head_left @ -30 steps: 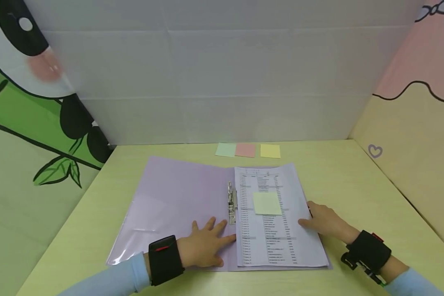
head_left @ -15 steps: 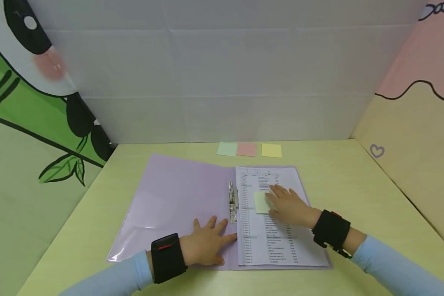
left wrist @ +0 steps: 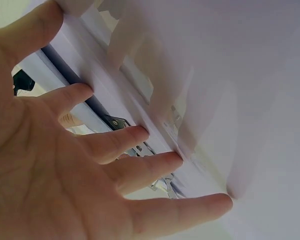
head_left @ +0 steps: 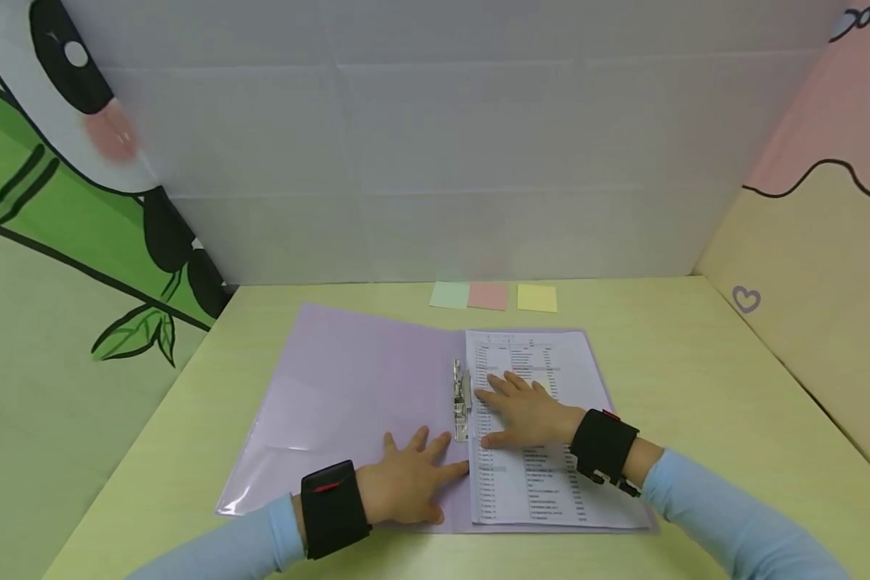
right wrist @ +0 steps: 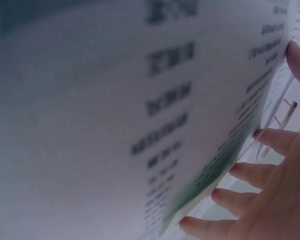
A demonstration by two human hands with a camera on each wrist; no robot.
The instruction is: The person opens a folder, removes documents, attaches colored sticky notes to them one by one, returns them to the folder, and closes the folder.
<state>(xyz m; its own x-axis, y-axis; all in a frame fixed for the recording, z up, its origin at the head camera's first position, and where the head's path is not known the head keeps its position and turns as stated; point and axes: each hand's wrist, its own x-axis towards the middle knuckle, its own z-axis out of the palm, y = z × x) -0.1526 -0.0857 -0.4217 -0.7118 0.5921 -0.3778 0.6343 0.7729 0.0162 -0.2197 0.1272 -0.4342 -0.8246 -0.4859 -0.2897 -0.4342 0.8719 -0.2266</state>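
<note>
A pale purple folder (head_left: 362,370) lies spread flat on the table, with a metal clip (head_left: 461,407) along its spine. Printed sheets (head_left: 507,499) are stacked on its right side. My left hand (head_left: 409,482) rests on the left cover beside the spine, fingers spread, the index finger at the sheets' left edge. Fingers fanned out, my right hand (head_left: 529,415) lies across the top sheet, fingertips toward the clip. A pale green sticky note on that sheet is mostly hidden under it; its edge (right wrist: 192,202) shows in the right wrist view.
Behind the folder, a mint sticky note (head_left: 449,295), a pink one (head_left: 487,296) and a yellow one (head_left: 536,298) lie in a row. A pale wall (head_left: 435,161) closes off the table's back, with patterned panels at both sides.
My right hand has left the sheets' right edge and moved left over the top page, covering the pale green sticky note. The left hand has stayed in place.
</note>
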